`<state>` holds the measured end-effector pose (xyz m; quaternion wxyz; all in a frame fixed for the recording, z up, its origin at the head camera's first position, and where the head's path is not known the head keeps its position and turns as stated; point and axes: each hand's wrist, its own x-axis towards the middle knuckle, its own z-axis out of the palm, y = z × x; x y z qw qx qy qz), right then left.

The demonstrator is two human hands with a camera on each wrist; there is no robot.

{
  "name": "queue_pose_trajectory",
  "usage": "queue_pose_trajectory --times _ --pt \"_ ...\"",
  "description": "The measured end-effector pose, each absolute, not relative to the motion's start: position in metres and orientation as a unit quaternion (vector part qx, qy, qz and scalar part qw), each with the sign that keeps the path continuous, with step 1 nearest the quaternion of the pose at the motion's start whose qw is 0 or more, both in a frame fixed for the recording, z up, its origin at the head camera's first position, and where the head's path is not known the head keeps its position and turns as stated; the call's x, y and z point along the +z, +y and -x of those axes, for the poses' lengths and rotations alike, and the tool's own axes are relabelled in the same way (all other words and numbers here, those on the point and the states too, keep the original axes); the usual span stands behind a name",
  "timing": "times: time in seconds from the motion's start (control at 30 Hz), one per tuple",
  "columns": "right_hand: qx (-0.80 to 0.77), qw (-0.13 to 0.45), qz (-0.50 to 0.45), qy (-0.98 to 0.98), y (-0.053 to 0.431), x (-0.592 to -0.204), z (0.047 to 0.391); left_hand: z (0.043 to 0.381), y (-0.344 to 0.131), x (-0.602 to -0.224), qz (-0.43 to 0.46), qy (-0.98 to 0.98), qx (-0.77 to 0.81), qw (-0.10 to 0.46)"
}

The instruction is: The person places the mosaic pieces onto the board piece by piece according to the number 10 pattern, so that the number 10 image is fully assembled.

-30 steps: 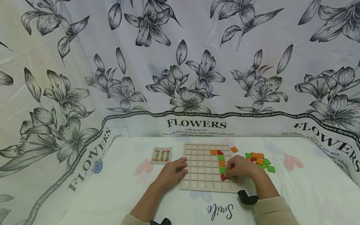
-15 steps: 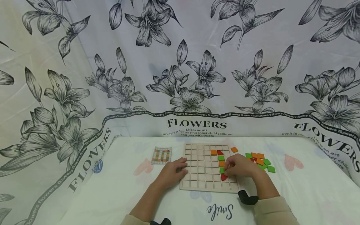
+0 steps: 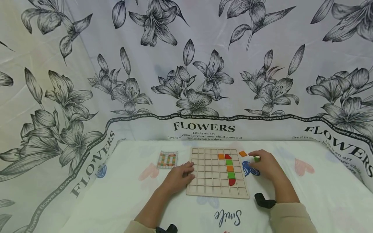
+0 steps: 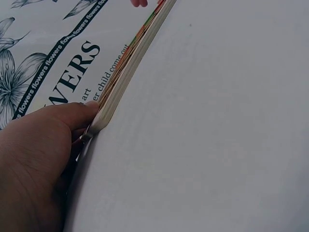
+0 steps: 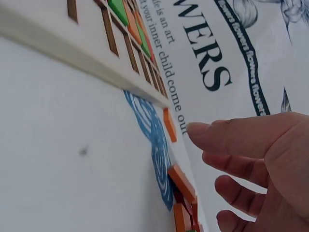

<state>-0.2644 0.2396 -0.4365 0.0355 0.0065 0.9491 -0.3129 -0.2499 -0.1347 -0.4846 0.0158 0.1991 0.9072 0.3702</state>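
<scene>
A wooden grid board (image 3: 201,191) lies on the table. On its right side sit an orange tile (image 3: 221,156), two red round-cornered tiles, a green tile (image 3: 231,175) and other coloured tiles in a column. My left hand (image 3: 178,177) rests at the board's left edge; in the left wrist view its thumb (image 4: 79,114) touches the rim. To the right of the board, my right hand (image 3: 265,164) hovers with fingers parted over the loose tiles, hiding most of them. A green tile (image 3: 257,159) shows between its fingers and thumb, and the right wrist view shows nothing in its grasp.
A small pattern card (image 3: 167,160) with coloured squares lies left of the board. One orange tile (image 3: 243,154) lies alone by the board's far right corner. Several loose tiles (image 5: 182,183) lie below my right fingers. A flowered cloth (image 3: 201,81) hangs behind the table.
My right hand has left the red tile at the bottom of the column and moved right, over the loose tiles. The left hand stays at the board's edge.
</scene>
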Motion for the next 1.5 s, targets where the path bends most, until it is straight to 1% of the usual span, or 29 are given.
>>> queue_pose_trajectory --times 0.13,0.4,0.6,0.87,1.13,1.3,1.37,1.5 --pt "-0.297 0.042 0.003 0.954 0.252 -0.439 0.266 0.252 -0.134 -0.485 -0.198 0.908 0.368 0.017" --pt "-0.283 0.079 -0.001 0.956 0.268 -0.445 0.267 0.251 -0.134 -0.484 -0.194 0.908 0.370 0.019" --pt "-0.288 0.072 0.000 0.955 0.266 -0.448 0.267 0.250 -0.133 -0.484 -0.196 0.906 0.374 0.016" --pt "-0.284 0.099 0.020 0.953 0.255 -0.445 0.267 0.250 -0.134 -0.485 -0.196 0.907 0.373 0.014" --pt "-0.271 0.084 0.015 0.959 0.250 -0.448 0.269 0.250 -0.134 -0.486 -0.196 0.906 0.376 0.014" --pt "-0.293 0.070 0.043 0.953 0.235 -0.442 0.266 0.249 -0.134 -0.485 -0.196 0.902 0.384 0.016" --pt "-0.306 0.081 0.058 0.947 0.224 -0.439 0.263 0.248 -0.135 -0.485 -0.200 0.901 0.384 0.014" --pt "-0.312 0.122 0.088 0.938 0.198 -0.433 0.257 0.248 -0.135 -0.484 -0.201 0.902 0.382 0.012"
